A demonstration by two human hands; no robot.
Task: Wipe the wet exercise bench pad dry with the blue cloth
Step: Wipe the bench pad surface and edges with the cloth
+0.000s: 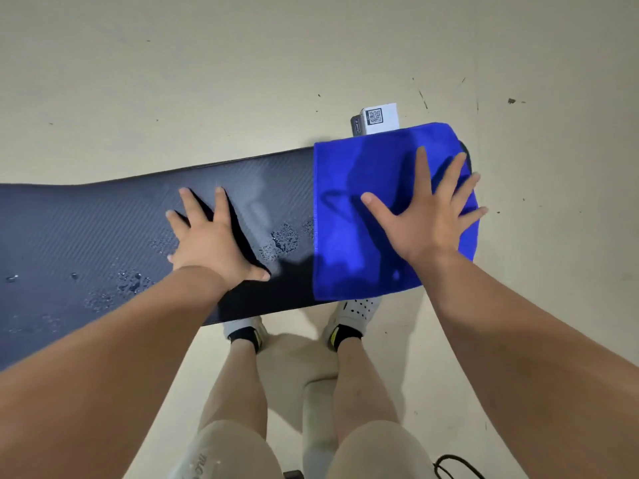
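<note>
The dark bench pad (pixel 86 229) runs from the left edge to the right of centre, with a ribbed texture. Water droplets (pixel 283 242) bead on it near the middle and along its near left side. A blue cloth (pixel 349 216) lies spread flat over the pad's right end. My right hand (pixel 425 216) presses flat on the cloth, fingers splayed. My left hand (pixel 211 243) rests flat on the bare pad, fingers apart, holding nothing.
A small white box with a QR code (pixel 378 119) sits on the pale floor just behind the cloth. My feet in white shoes (pixel 352 316) stand under the pad's near edge. A black cable (pixel 456 466) lies at bottom right.
</note>
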